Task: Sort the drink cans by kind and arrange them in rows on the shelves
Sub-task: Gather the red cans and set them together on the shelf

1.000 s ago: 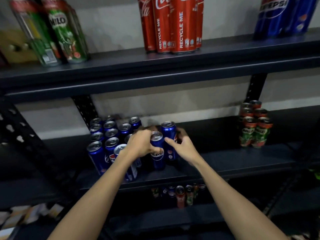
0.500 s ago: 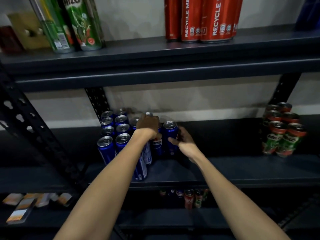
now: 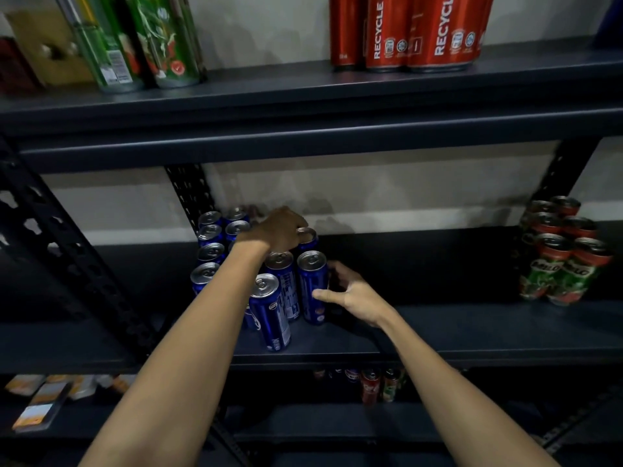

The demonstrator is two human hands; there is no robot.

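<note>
Two forearms reach up to the middle shelf [image 3: 472, 335], where the blue cans [image 3: 269, 308] stand clustered left of centre. Nearest of that cluster, one blue can leans out toward the shelf's front edge, apart from the neat rows behind it. Just right of the cluster, the right hand [image 3: 354, 293] cups the outermost can [image 3: 312, 284], thumb on its front and fingers [image 3: 337, 269] curled round its far side. Farther back, the left hand [image 3: 278, 229] grasps the rim of a rear can [image 3: 307, 238] from above, fingertips hidden. To finish this row well, I would seat the rear can flush against its neighbours, steady the outer can while doing so, then straighten the leaning one. Well right of the cluster sit green Milo cans [image 3: 566, 261]. Beyond, on the upper shelf [image 3: 303, 92], stand green cans [image 3: 148, 42] and red cans [image 3: 411, 32].
</note>
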